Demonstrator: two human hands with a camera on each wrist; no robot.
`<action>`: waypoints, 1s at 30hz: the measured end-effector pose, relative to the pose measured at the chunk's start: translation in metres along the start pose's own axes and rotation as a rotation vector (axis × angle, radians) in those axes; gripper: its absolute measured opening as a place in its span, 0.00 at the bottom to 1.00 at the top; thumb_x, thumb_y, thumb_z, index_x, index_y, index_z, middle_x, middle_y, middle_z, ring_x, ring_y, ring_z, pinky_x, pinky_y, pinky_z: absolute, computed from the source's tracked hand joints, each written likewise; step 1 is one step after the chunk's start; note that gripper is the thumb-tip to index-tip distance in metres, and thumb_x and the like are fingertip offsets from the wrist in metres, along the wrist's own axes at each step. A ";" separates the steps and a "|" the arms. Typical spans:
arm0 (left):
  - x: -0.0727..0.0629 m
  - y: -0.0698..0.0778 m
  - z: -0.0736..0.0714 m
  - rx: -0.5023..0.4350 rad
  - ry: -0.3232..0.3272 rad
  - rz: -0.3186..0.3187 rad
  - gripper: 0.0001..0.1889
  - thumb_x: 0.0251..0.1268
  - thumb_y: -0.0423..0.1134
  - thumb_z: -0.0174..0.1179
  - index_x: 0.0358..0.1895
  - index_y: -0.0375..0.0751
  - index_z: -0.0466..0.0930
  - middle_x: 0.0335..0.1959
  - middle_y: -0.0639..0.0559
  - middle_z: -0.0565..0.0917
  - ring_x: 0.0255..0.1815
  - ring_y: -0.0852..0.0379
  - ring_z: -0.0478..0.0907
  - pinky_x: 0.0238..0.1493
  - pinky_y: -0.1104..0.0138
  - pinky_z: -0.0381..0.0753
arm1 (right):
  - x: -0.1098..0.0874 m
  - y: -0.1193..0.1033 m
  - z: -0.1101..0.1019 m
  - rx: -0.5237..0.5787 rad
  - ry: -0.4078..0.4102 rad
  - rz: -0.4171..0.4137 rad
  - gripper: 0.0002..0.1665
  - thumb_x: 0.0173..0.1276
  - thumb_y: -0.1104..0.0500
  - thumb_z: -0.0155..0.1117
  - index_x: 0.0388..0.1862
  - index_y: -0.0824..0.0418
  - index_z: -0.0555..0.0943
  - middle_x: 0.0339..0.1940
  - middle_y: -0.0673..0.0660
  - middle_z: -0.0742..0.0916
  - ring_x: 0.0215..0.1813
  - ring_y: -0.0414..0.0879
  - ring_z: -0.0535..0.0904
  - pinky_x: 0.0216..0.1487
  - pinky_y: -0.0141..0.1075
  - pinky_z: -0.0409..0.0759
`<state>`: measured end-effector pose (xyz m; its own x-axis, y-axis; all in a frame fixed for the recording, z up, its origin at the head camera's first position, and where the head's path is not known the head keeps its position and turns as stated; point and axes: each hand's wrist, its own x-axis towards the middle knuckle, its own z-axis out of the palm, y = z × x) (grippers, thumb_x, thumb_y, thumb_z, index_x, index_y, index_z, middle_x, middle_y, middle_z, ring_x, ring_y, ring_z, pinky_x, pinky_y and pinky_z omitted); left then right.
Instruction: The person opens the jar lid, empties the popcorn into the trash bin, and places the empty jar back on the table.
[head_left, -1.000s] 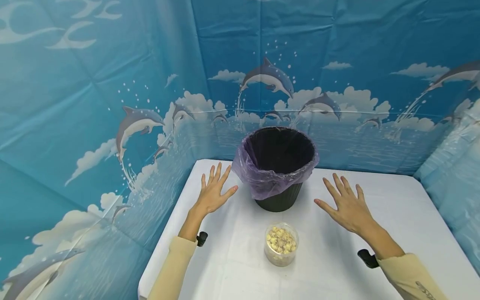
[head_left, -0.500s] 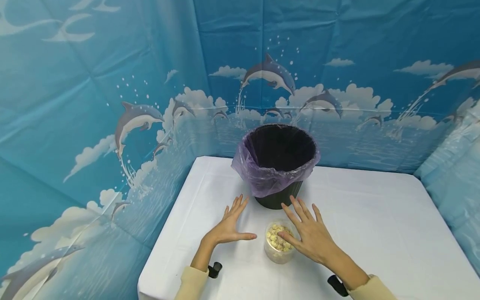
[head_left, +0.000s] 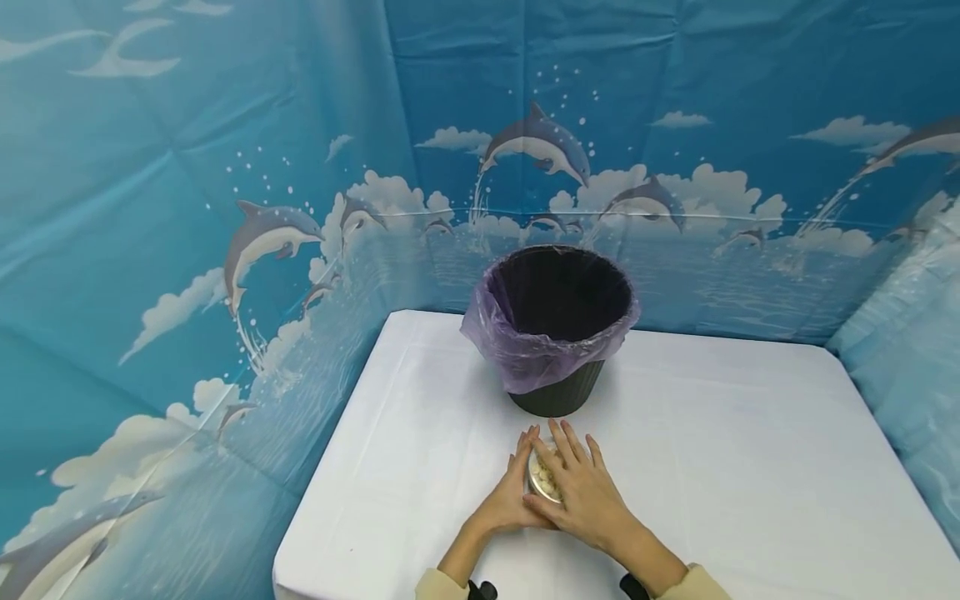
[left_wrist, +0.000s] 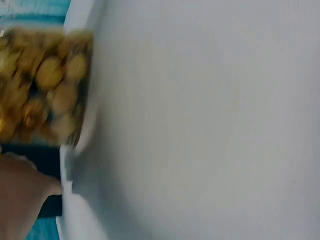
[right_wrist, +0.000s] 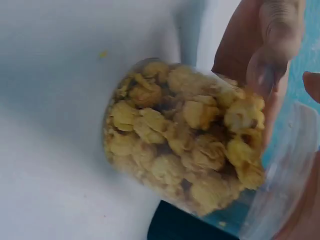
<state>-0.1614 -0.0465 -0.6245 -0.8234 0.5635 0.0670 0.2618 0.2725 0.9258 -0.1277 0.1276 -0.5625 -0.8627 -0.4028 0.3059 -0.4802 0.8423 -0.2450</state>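
Note:
A clear plastic tub of popcorn (head_left: 542, 479) stands on the white table, mostly covered by both hands in the head view. My left hand (head_left: 502, 504) curves around the tub's left side, and its thumb (right_wrist: 267, 65) lies against the wall near the rim in the right wrist view. From the right, my right hand (head_left: 588, 496) reaches over the tub's top with fingers spread and fairly straight. Yellow popcorn (right_wrist: 180, 135) fills much of the tub and shows through its wall. In the left wrist view the popcorn tub (left_wrist: 45, 85) is blurred at the left edge.
Behind the tub stands a black bin (head_left: 558, 398) with a purple plastic liner (head_left: 536, 367) folded over its rim. A blue dolphin-print curtain (head_left: 697, 283) borders the white table (head_left: 750, 450). A small yellow crumb (right_wrist: 103, 54) lies on the cloth.
Both hands have come down and inward from wide apart above the table to the popcorn tub, one at each side. Bin and tub stay in place.

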 end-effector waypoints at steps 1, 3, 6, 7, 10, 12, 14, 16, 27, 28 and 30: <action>0.001 -0.001 0.006 -0.035 0.027 0.010 0.71 0.46 0.37 0.81 0.85 0.47 0.32 0.87 0.40 0.39 0.87 0.37 0.38 0.84 0.39 0.44 | 0.000 0.000 0.003 -0.015 0.030 -0.012 0.49 0.67 0.32 0.66 0.79 0.57 0.68 0.81 0.68 0.68 0.80 0.67 0.65 0.71 0.71 0.67; 0.001 -0.002 0.016 -0.110 0.078 0.028 0.66 0.49 0.36 0.79 0.85 0.44 0.37 0.87 0.41 0.46 0.87 0.39 0.47 0.85 0.51 0.53 | 0.000 -0.001 0.008 -0.040 0.089 -0.033 0.48 0.67 0.34 0.67 0.77 0.59 0.71 0.76 0.70 0.72 0.75 0.68 0.70 0.67 0.68 0.72; 0.002 0.002 0.027 -0.170 0.154 0.067 0.58 0.52 0.35 0.76 0.83 0.41 0.45 0.82 0.39 0.59 0.81 0.43 0.62 0.79 0.64 0.66 | 0.001 -0.001 0.013 -0.055 0.167 -0.040 0.43 0.67 0.35 0.67 0.73 0.58 0.75 0.68 0.70 0.78 0.68 0.67 0.75 0.60 0.63 0.77; 0.002 0.004 0.029 -0.158 0.178 0.084 0.57 0.51 0.36 0.77 0.82 0.40 0.47 0.80 0.38 0.63 0.79 0.44 0.66 0.77 0.64 0.69 | 0.002 -0.001 0.013 -0.045 0.190 -0.034 0.41 0.68 0.36 0.67 0.71 0.58 0.77 0.66 0.69 0.79 0.66 0.66 0.75 0.59 0.62 0.77; 0.004 0.012 0.030 -0.062 0.252 0.127 0.55 0.49 0.38 0.77 0.79 0.40 0.52 0.74 0.39 0.70 0.73 0.46 0.74 0.72 0.62 0.77 | 0.005 -0.003 0.007 0.001 0.255 -0.019 0.36 0.70 0.36 0.64 0.68 0.56 0.79 0.62 0.67 0.81 0.64 0.64 0.76 0.56 0.59 0.76; 0.006 0.020 0.026 0.024 0.304 0.153 0.53 0.48 0.38 0.77 0.78 0.41 0.55 0.72 0.40 0.72 0.70 0.47 0.76 0.70 0.59 0.79 | 0.009 -0.005 0.001 0.026 0.294 -0.019 0.35 0.72 0.35 0.61 0.67 0.56 0.80 0.61 0.67 0.81 0.63 0.64 0.76 0.55 0.58 0.76; 0.009 0.028 0.020 0.080 0.340 0.186 0.51 0.47 0.37 0.78 0.76 0.40 0.58 0.69 0.41 0.75 0.68 0.47 0.78 0.68 0.57 0.81 | 0.013 -0.008 -0.007 0.039 0.333 -0.033 0.35 0.74 0.34 0.57 0.65 0.57 0.80 0.61 0.69 0.81 0.62 0.65 0.76 0.54 0.58 0.75; 0.012 0.037 0.013 0.105 0.358 0.217 0.49 0.46 0.35 0.78 0.74 0.39 0.60 0.67 0.41 0.76 0.65 0.46 0.80 0.67 0.57 0.82 | 0.018 -0.011 -0.014 0.044 0.359 -0.048 0.36 0.76 0.32 0.53 0.64 0.58 0.81 0.60 0.70 0.80 0.61 0.65 0.76 0.54 0.58 0.75; 0.015 0.069 -0.029 -0.052 0.071 0.237 0.55 0.45 0.32 0.81 0.78 0.40 0.56 0.73 0.41 0.73 0.69 0.51 0.76 0.71 0.62 0.77 | 0.033 -0.013 -0.060 0.111 0.303 -0.227 0.30 0.72 0.37 0.63 0.63 0.55 0.83 0.59 0.61 0.83 0.62 0.57 0.77 0.58 0.56 0.76; 0.015 0.070 -0.035 -0.096 -0.011 0.227 0.55 0.45 0.31 0.81 0.78 0.42 0.57 0.73 0.41 0.73 0.68 0.54 0.76 0.71 0.63 0.77 | 0.033 -0.011 -0.064 0.141 0.255 -0.266 0.29 0.71 0.38 0.65 0.64 0.53 0.83 0.60 0.58 0.83 0.63 0.54 0.76 0.58 0.55 0.76; 0.016 0.071 -0.047 -0.151 -0.185 0.204 0.54 0.44 0.27 0.80 0.77 0.44 0.59 0.71 0.41 0.74 0.66 0.60 0.76 0.70 0.65 0.77 | 0.031 -0.008 -0.074 0.201 0.146 -0.347 0.30 0.70 0.40 0.67 0.67 0.50 0.81 0.62 0.53 0.81 0.64 0.48 0.75 0.60 0.53 0.77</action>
<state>-0.1794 -0.0545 -0.5405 -0.6526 0.7305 0.2013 0.3234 0.0283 0.9458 -0.1389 0.1351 -0.4832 -0.6201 -0.5825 0.5254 -0.7717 0.5735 -0.2749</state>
